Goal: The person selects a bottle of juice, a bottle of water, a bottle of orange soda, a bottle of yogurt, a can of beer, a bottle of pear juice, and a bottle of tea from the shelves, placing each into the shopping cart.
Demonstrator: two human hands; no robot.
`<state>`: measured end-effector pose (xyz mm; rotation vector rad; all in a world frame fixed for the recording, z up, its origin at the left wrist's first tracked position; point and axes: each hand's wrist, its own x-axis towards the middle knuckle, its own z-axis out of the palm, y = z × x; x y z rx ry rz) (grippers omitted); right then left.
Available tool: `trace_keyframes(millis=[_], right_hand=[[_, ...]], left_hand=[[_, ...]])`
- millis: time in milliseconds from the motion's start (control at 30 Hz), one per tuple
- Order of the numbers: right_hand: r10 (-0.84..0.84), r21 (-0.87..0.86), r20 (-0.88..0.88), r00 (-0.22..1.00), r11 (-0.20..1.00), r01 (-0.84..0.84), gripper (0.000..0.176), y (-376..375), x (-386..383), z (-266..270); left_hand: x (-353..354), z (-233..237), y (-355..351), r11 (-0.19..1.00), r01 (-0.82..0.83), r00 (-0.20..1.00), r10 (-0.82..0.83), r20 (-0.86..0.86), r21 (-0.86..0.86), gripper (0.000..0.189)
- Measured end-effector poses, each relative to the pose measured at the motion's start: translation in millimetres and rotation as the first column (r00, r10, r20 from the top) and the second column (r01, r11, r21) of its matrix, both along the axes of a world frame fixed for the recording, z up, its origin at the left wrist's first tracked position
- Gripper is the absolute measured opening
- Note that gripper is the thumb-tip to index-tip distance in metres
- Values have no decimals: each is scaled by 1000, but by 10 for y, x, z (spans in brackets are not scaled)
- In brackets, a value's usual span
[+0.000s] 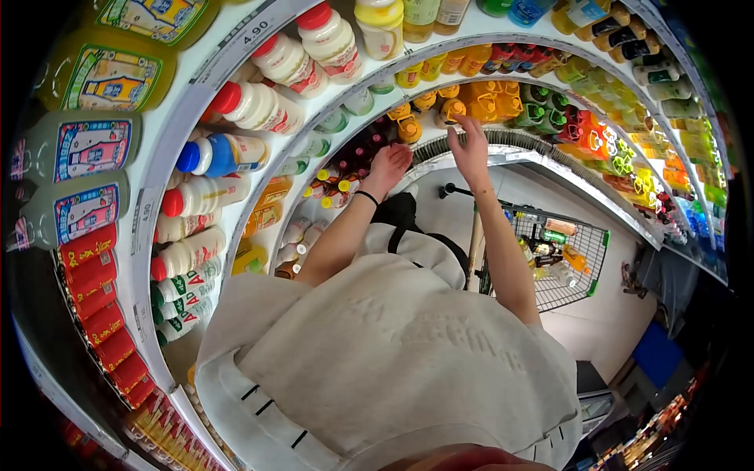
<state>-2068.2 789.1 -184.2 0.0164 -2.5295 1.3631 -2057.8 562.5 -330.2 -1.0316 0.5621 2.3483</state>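
My right hand (470, 149) reaches to the lowest shelf, thumb and fingers apart, fingertips right at an orange bottle (451, 110). Its palm looks free of anything. To its left, my left hand (390, 166) is held out with fingers extended and slightly curved, holding nothing. A black band circles that wrist. Beyond the left hand stand dark bottles with reddish caps (361, 154). Another orange bottle (408, 129) stands between the two hands, at the shelf front. Large orange jugs (491, 102) are to the right of my right hand.
A shopping cart (593, 292) with several drink bottles in it stands at my right. Curved in this view, the refrigerated shelves hold white red-capped bottles (271, 108), green-capped bottles (542, 114) and red cartons (102, 322). A dark brush-like edge (526, 141) runs along the lowest shelf.
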Motion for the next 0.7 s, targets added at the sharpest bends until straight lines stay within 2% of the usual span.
trace_keyframes(millis=[67, 167, 233, 300, 333, 367, 400, 433, 467, 500, 533, 567, 600, 633, 700], right_hand=[[-25, 28, -61, 998, 999, 26, 29, -21, -346, -27], [-105, -63, -91, 990, 993, 100, 33, -77, -745, -120], [-119, -71, -139, 983, 991, 110, 34, -165, -964, -102], [-80, -158, -167, 983, 986, 53, 35, -327, -1115, -68], [-75, -180, -215, 974, 983, 36, 36, -397, -1206, -78], [-87, -182, -222, 971, 982, 46, 36, -485, -1282, -88], [-104, -174, -122, 987, 981, 81, 36, -578, -1352, -163], [-123, -165, -24, 992, 979, 117, 37, -656, -1426, -176], [-139, -169, -40, 990, 977, 130, 37, -709, -1505, -178], [-121, -229, 45, 992, 965, 128, 37, -768, -1538, -133], [-95, -291, 134, 986, 948, 131, 37, -824, -1544, -123], [-109, -295, 119, 987, 945, 140, 37, -862, -1583, -106], [-165, -164, 104, 981, 970, 181, 36, -895, -1637, -138], [-219, -32, 90, 971, 974, 223, 36, -926, -1665, -182], [-233, -25, 65, 970, 972, 235, 33, -947, -1743, -302]], left_hand=[[-181, 69, 120, 999, -36, 999, 37, -31, 39, 38], [-558, 190, 326, 993, -64, 997, 68, -39, 98, 38], [-811, 113, 440, 988, -95, 995, 99, -23, 123, 42], [-1075, 104, 503, 985, -106, 991, 116, -65, 138, 49], [-1217, -9, 530, 981, -88, 990, 105, -97, 171, 57], [-1331, -116, 534, 983, -75, 990, 94, -104, 170, 57], [-1447, -149, 532, 984, -82, 991, 98, -93, 161, 59], [-1539, 61, 562, 985, -86, 991, 100, -84, 152, 60], [-1560, 269, 597, 996, -28, 994, 38, -106, 89, 57], [-1601, 375, 639, 996, -10, 992, 21, -123, 87, 57], [-1626, 438, 680, 998, 51, 949, -37, -314, 36, 53], [-1695, 507, 736, 995, 100, 865, -98, -493, -22, 50], [-1756, 366, 748, 990, 127, 774, -63, -630, 56, 45], [-1810, 328, 748, 989, 138, 767, -73, -638, 53, 45], [-1871, 286, 723, 974, 168, 820, -54, -569, 150, 43]])
